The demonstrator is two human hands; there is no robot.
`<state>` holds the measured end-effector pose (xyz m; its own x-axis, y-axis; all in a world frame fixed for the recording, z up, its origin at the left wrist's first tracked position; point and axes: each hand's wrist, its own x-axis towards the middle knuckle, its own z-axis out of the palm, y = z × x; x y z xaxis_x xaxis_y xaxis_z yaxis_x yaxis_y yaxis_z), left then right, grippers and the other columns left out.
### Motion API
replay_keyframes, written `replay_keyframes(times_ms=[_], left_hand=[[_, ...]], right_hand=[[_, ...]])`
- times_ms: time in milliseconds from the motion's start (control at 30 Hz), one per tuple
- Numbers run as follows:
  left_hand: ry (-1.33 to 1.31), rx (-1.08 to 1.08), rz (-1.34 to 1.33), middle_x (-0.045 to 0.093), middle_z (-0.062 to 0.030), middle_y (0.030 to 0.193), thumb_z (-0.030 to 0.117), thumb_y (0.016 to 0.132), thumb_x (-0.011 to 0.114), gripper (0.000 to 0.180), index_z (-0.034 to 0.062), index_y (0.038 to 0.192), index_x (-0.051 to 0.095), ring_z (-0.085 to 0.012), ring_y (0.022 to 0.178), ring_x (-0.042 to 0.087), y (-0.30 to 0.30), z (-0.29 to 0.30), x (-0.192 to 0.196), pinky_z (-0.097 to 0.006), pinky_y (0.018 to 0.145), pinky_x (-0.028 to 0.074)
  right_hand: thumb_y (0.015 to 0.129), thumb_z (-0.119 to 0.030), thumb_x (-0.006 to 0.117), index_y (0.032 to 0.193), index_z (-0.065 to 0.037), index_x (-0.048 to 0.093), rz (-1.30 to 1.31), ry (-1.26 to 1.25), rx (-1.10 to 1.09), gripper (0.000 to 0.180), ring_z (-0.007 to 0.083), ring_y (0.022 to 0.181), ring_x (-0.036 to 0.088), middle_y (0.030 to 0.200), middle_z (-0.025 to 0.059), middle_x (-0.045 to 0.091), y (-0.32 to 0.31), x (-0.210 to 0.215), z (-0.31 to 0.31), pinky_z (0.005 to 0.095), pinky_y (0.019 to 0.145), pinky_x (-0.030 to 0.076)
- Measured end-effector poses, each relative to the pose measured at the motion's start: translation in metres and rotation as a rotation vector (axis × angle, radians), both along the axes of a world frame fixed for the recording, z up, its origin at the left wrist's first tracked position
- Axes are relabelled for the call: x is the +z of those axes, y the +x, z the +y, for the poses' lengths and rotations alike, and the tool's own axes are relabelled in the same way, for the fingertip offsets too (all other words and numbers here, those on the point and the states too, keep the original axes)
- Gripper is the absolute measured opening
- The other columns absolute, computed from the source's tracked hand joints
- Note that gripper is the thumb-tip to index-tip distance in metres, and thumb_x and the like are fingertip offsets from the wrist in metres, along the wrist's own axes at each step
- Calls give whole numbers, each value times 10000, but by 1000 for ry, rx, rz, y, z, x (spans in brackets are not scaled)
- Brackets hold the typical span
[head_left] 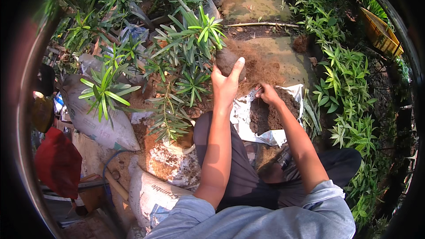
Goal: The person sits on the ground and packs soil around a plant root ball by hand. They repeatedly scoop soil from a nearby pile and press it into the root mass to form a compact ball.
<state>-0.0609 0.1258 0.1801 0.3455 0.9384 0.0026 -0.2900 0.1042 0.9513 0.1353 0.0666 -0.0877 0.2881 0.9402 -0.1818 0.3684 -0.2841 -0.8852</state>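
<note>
My left hand is wrapped round a rounded brown clump of soil, its thumb lying along the right side. Leaves of a green narrow-leaved plant reach right up to the clump; whether a stem runs into it I cannot tell. Just beyond sits a loose heap of brown coconut fibre. My right hand has its fingers pinched together at the far edge of a white plastic sack. Dark moist soil fills the opened sack. What those fingers hold, if anything, is too small to make out.
Leafy plants line the right side, with a yellow crate behind. A paved path runs ahead, crossed by a thin stick. At left lie filled white sacks, a red cloth-like item and a whitish pot.
</note>
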Motion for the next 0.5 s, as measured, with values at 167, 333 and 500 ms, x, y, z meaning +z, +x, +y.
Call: replay_keyframes(times_ms=[167,333,500], left_hand=[[93,16,32,653,-42,971,222,878,752,328,37,1094,590,-127,811,638,0,8,-15,-294,681,552],[99,15,51,653,-45,960,222,892,735,312,46,1100,585,-136,791,660,0,7,-15,-298,643,573],[113,13,53,652,-44,950,223,890,736,316,47,1101,580,-134,789,659,1,9,-17,-297,638,574]], right_hand=[[821,8,721,1124,7,596,482,-74,8,328,109,778,629,823,23,670,11,38,-4,279,683,495],[842,17,701,1087,9,597,352,-130,82,266,116,777,630,841,36,667,16,66,-5,266,674,507],[876,-3,671,1068,23,607,308,66,-5,203,148,828,669,859,71,687,23,119,21,297,728,549]])
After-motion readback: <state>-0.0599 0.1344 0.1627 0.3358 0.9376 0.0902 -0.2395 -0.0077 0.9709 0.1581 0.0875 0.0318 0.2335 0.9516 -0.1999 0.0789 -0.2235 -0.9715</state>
